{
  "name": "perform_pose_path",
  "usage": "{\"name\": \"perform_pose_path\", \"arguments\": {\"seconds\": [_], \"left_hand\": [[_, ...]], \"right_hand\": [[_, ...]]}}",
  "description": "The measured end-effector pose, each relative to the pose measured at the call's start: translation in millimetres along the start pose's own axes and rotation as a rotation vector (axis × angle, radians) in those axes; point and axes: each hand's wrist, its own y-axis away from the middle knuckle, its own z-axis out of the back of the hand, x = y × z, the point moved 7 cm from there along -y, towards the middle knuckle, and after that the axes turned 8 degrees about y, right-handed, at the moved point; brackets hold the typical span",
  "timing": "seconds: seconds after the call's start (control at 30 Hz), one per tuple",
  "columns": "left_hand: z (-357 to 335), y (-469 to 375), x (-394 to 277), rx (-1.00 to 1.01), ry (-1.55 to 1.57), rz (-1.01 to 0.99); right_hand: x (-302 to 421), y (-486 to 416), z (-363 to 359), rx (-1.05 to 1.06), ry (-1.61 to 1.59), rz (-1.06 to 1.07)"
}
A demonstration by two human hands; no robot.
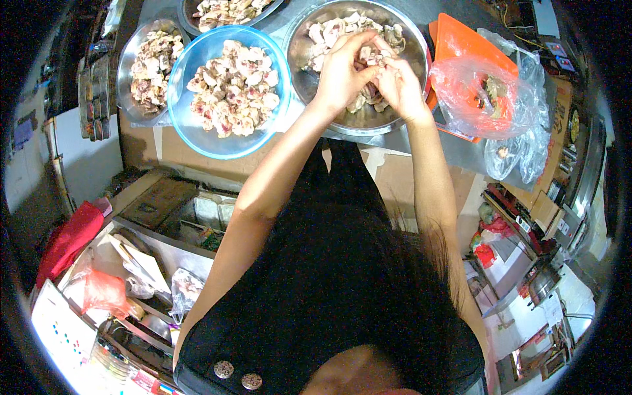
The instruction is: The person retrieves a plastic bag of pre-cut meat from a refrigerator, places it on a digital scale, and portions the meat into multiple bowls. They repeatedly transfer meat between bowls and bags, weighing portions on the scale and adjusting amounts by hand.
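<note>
Before me stands a wide stainless-steel bowl (pixel 308 94) with pale, reddish-spotted food pieces (pixel 340 29) in it, seemingly raw meat. Both my hands are over this bowl, their fingertips close together. My left hand (pixel 343 71) curls its fingers and thumb around a small pale piece (pixel 374 55). On the other side, my right hand (pixel 402 89) pinches at the same piece; the fingers partly hide it. To the left, a clear plastic bowl with a blue rim (pixel 174 121) holds a heap of similar pieces (pixel 237 91).
Farther left are a smaller steel bowl (pixel 127 59) and, behind, another steel bowl (pixel 188 15), both with such pieces. Right of my bowl lie an orange plastic object (pixel 459 39) and clear plastic bags (pixel 447 81). Cardboard (pixel 395 173) lines the table's front. Cluttered shelving (pixel 163 252) stands behind me.
</note>
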Motion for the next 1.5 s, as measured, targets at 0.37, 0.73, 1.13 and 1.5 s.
{"name": "perform_pose_path", "arguments": {"seconds": [0.37,0.73,1.13,1.5], "left_hand": [[10.8,9.3,7.6,-0.080,-0.093,0.098],[88.0,66.5,68.6,-0.299,0.268,0.445],[87.0,107.7,54.8,-0.315,0.312,0.469],[39.6,84.1,55.6,0.127,0.573,0.636]], "right_hand": [[-4.3,6.6,-11.0,0.097,0.078,0.024],[-15.1,30.8,18.6,-0.416,1.350,0.476],[-88.0,14.7,-48.7,0.253,2.028,0.842],[-78.2,26.4,-12.2,0.025,0.474,-0.120]]}}
